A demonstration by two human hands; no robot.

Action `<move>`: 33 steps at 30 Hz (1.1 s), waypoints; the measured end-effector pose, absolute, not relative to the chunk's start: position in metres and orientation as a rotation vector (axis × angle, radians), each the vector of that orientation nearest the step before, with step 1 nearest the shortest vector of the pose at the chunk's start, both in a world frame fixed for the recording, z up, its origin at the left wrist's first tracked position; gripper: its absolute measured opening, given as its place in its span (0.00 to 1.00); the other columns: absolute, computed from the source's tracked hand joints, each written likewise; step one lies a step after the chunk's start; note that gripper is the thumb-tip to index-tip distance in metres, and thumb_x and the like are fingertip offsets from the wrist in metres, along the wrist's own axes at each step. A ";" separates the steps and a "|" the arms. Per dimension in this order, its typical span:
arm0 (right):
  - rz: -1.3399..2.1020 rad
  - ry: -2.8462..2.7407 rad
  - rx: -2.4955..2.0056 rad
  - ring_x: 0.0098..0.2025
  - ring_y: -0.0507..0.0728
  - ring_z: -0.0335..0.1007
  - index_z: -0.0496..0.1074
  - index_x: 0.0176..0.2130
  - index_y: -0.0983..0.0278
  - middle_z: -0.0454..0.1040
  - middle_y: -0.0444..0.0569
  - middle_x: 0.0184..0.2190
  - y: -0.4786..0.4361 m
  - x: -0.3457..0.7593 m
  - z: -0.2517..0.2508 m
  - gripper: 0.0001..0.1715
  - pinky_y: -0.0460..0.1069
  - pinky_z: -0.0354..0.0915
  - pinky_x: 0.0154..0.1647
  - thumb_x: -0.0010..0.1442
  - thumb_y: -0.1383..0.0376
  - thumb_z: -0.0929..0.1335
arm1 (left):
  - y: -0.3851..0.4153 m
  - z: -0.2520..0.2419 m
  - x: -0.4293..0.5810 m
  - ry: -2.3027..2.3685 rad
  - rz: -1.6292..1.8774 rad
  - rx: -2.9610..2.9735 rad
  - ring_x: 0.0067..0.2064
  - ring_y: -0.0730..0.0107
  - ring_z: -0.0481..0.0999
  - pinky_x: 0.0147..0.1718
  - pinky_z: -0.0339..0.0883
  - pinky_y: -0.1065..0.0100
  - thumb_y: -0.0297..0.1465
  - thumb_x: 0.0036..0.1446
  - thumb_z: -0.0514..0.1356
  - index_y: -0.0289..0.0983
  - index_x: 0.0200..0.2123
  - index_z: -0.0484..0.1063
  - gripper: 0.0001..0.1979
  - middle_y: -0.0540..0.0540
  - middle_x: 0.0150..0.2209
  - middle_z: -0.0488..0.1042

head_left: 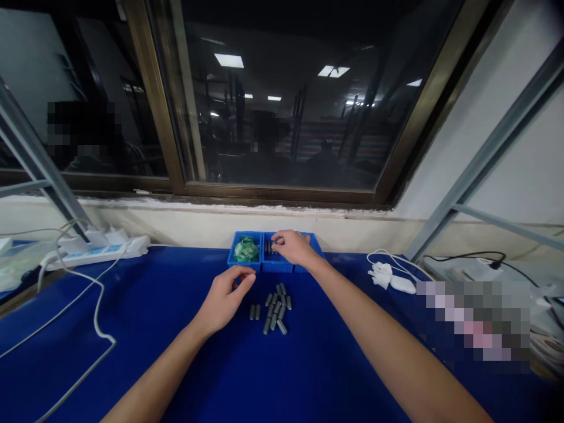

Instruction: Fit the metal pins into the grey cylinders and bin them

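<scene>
My right hand (293,245) reaches over the middle blue bin (277,267), thumb and fingertips pinched at a small dark grey cylinder, which is mostly hidden by the fingers. More such cylinders (268,248) stand inside that bin. My left hand (225,296) hovers above the table, fingers loosely curled, with a gap behind the thumb and nothing visible in it. Just right of it, several loose dark grey cylinders (274,311) lie in a cluster, and a pair of cylinders (254,312) sits a little apart. Green parts in clear plastic (247,249) fill the left blue bin (230,258).
A third blue bin (318,244) is partly behind my right wrist. On the left lie a white power strip (103,252) and loose white cables (102,305). A white adapter with cable (402,285) rests at the right. The window (282,129) and wall stand behind the bins.
</scene>
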State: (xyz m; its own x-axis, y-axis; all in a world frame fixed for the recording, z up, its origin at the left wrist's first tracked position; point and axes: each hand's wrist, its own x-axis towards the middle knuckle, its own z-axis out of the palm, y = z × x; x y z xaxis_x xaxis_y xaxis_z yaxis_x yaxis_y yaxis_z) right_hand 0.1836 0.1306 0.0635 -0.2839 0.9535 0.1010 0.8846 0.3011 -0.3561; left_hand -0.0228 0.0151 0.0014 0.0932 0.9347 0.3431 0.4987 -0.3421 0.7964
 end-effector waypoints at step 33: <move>0.276 -2.272 -1.501 0.39 0.56 0.76 0.81 0.45 0.57 0.83 0.46 0.35 0.116 0.190 0.069 0.17 0.53 0.64 0.49 0.70 0.59 0.64 | 0.012 0.000 -0.030 1.404 0.359 2.233 0.52 0.54 0.80 0.50 0.71 0.58 0.38 0.57 0.72 0.44 0.51 0.82 0.19 0.46 0.52 0.79</move>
State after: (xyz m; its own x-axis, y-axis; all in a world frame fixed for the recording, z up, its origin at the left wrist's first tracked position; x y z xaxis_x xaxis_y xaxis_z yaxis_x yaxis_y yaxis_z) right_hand 0.1899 0.1160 0.0689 -0.3423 0.9133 0.2206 0.8340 0.4034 -0.3764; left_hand -0.0305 0.0122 -0.0001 0.4407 0.8972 -0.0303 0.7728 -0.3620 0.5214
